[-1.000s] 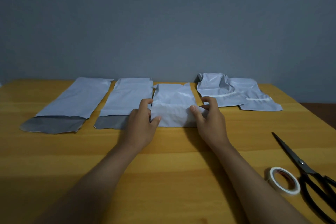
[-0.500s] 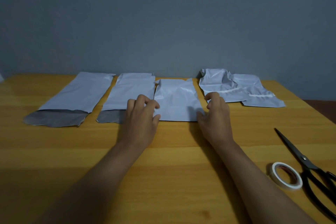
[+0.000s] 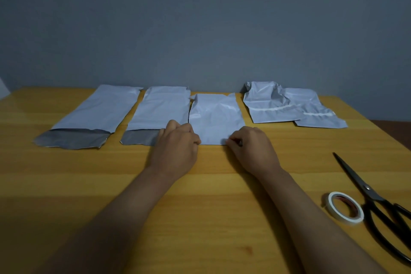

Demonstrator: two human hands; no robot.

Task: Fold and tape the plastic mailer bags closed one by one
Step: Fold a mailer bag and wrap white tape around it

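The left hand [image 3: 178,145] and the right hand [image 3: 250,147], set apart, each rest with curled fingers on a near corner of the folded mailer bag [image 3: 214,120] between them; whether they pinch it cannot be told. Two open mailer bags [image 3: 95,115] lie left of the left hand, two taped bags [image 3: 269,104] beyond the right hand, with the tape roll [image 3: 345,211] and scissors [image 3: 375,202] to its right, nearer the person.

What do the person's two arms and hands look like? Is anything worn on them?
Both forearms are bare as far as the picture shows: no sleeve reaches into view. The left hand and the right hand wear no gloves. No watch, bracelet or ring is visible on the wrists or fingers, though the room is dim and the fingers are partly hidden.
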